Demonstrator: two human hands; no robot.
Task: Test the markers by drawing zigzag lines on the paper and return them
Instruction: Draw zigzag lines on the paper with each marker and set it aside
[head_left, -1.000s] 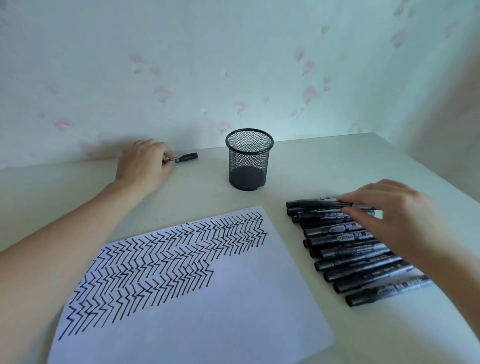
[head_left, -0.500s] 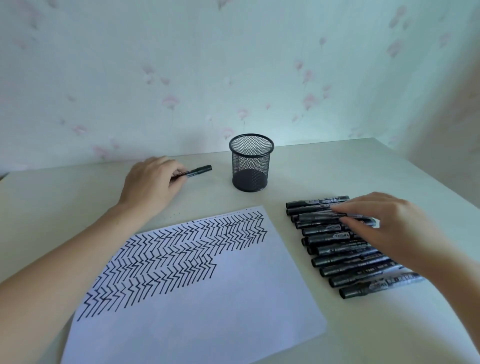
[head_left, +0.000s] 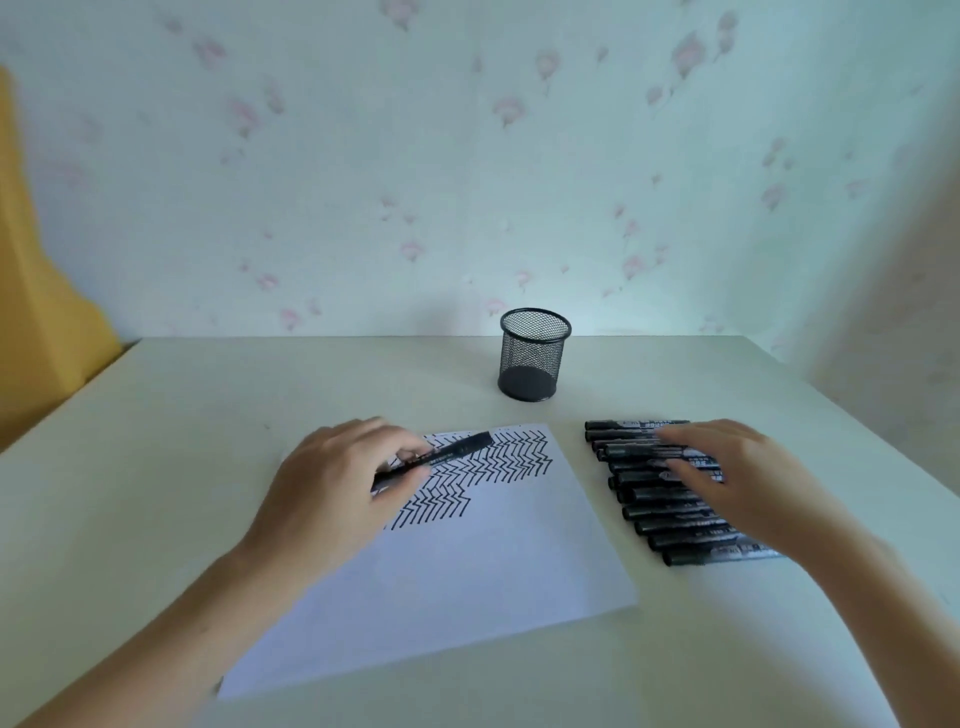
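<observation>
- Left hand has its fingers curled round a slim black marker pen, holding it tilted above the white sheet of paper; its capped end points up-right over the black zigzag lines.
- Right hand lies flat with fingers pretty much straight, resting on the row of black markers with grey labels; not gripping any.
- That row sits side by side on the pale worktop, just right of the paper.
- The labels have print on them, but it's too blurry to read.
- Round black wire-mesh pen cup stands upright behind the paper, near the floral wallpaper wall.
</observation>
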